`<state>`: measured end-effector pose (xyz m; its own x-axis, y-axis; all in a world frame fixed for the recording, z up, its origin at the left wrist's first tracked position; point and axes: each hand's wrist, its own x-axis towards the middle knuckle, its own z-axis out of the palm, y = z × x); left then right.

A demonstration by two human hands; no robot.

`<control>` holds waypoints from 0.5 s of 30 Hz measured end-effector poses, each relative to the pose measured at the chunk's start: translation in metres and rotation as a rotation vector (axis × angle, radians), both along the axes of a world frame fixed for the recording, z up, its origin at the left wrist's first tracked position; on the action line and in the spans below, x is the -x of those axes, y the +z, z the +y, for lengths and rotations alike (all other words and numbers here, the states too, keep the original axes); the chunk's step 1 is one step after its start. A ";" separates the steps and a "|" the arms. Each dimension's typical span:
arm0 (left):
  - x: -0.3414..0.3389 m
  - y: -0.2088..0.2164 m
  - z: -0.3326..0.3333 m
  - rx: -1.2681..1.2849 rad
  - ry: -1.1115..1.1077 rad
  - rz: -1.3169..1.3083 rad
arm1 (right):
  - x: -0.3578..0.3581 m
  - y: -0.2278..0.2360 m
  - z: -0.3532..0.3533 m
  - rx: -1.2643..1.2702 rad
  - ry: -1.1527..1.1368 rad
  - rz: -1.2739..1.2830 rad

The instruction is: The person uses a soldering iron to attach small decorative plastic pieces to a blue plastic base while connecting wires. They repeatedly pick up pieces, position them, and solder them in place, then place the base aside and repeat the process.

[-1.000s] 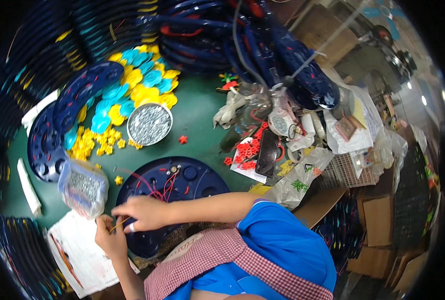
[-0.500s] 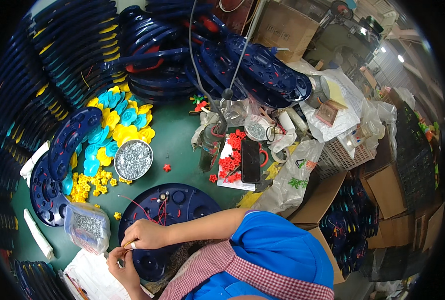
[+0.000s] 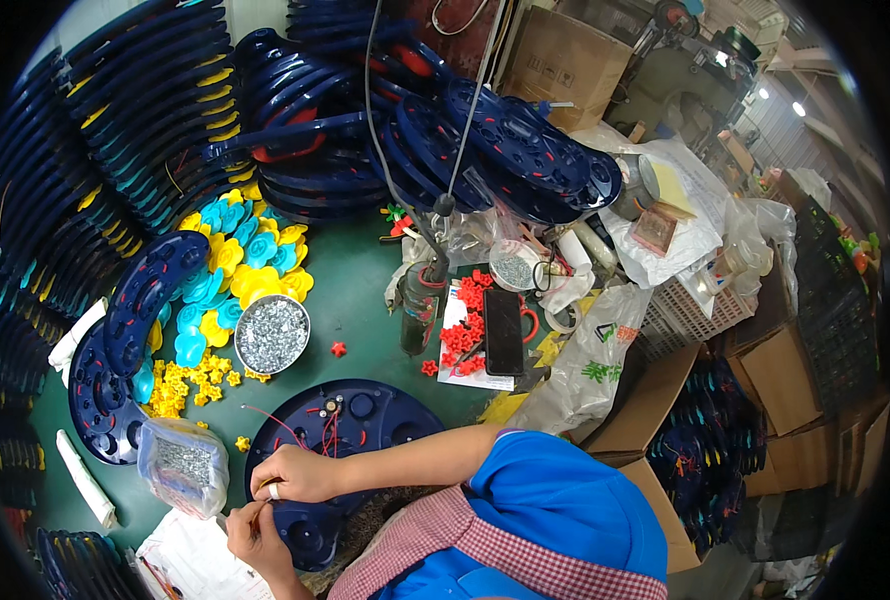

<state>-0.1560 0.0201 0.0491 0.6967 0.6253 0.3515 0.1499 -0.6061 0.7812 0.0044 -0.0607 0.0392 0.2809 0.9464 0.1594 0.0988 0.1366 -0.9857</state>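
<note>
A dark blue moulded plastic panel with round recesses lies in front of me. Thin red wires rise from a small metal part near its far edge. Over the panel's left side is my right hand, fingers closed in a pinch and a pale band round one finger. Just below, my left hand is also pinched, its fingertips close to those of the right. Whatever is between the fingers is too small and hidden to name. Beside them stands a clear bag of small metal pieces.
A metal bowl of small silvery pieces stands beyond the panel, near yellow and turquoise flower-shaped parts. Small yellow stars and red stars lie about, with a black phone. Stacked blue panels line the far left.
The whole view has shifted a little, so things on the table sit slightly lower. My hands stay pinched close together at the panel's left side, with the fingers slightly repositioned.
</note>
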 end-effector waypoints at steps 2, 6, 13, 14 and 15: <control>-0.009 0.007 -0.003 0.036 0.025 -0.114 | -0.002 0.001 -0.001 0.040 0.031 0.067; -0.004 -0.014 0.011 0.446 -0.054 -0.256 | 0.003 0.005 -0.005 0.003 0.019 0.178; -0.015 0.007 -0.013 0.172 0.002 -0.271 | 0.017 0.012 -0.011 -0.083 -0.215 0.003; -0.014 0.007 -0.012 0.155 0.034 -0.273 | 0.018 0.016 -0.014 -0.084 -0.225 0.050; -0.015 0.003 -0.008 0.264 0.073 -0.348 | 0.016 0.023 -0.018 -0.070 -0.238 0.043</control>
